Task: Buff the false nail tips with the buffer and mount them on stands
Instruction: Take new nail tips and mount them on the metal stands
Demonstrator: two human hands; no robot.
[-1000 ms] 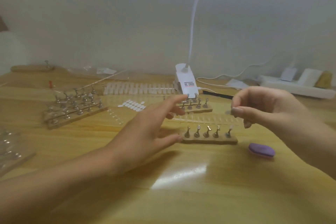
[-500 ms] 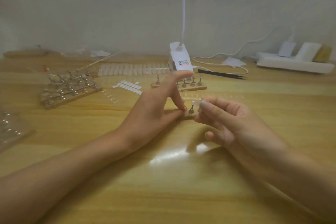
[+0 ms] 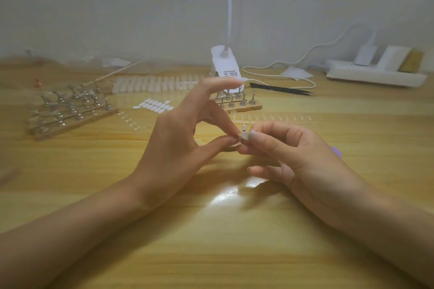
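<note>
Right hand (image 3: 293, 155) pinches the nail tip (image 3: 245, 135) between thumb and index. Left hand (image 3: 173, 138) pinches a peg of the near stand (image 3: 243, 127), index lifted. The tip lies at the right hand's 9 o'clock, seemingly touching the peg. Buffer (image 3: 337, 151) at 3 o'clock, half hidden. Second stand (image 3: 242, 105) at 12, pegs look bare. Stacked stands (image 3: 70, 112) at 10, loads unclear.
</note>
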